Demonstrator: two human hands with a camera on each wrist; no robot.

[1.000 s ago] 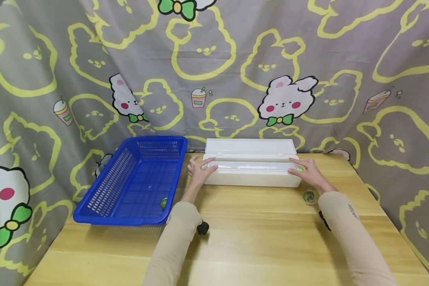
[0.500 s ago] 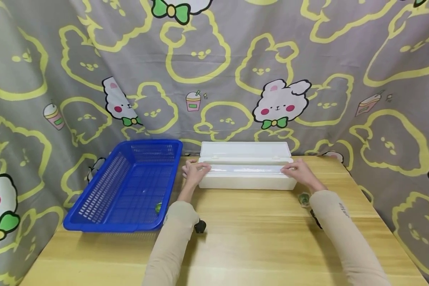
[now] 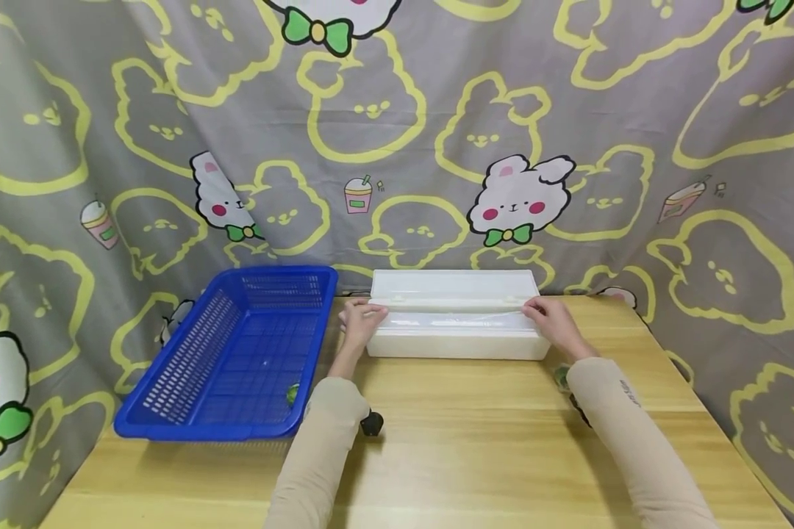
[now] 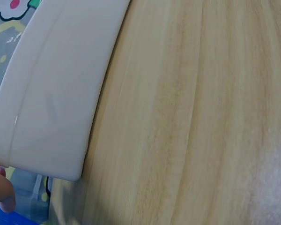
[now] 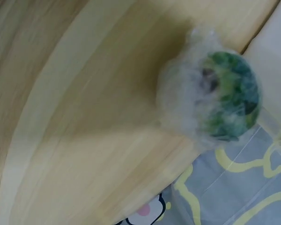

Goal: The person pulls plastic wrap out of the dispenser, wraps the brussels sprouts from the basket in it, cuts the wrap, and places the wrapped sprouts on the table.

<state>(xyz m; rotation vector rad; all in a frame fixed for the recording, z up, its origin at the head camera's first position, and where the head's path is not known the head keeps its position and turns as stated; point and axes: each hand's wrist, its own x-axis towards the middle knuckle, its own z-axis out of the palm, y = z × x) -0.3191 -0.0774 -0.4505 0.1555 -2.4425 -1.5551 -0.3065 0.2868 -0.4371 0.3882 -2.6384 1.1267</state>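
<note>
A long white cling film dispenser (image 3: 456, 347) lies across the back of the table, its lid (image 3: 455, 285) standing up behind. Clear cling film (image 3: 456, 321) stretches along the opening between both hands. My left hand (image 3: 360, 323) pinches the film at the left end; in the left wrist view, part of that hand (image 4: 1, 191) shows beyond the box end. At the right end my right hand (image 3: 556, 323) pinches the film's other corner. A green item wrapped in clear film (image 5: 229, 96) sits by the box's right end, partly behind the right wrist in the head view.
To the left stands a blue plastic basket (image 3: 127, 426), with a small green item (image 3: 293, 394) inside near its right wall. A patterned grey curtain (image 3: 403, 95) hangs close behind the wooden table (image 3: 476, 455).
A second ago the fingers were spread at the box's ends. They have since closed on the film's corners, and the film's edge has risen slightly. The head view has also shifted.
</note>
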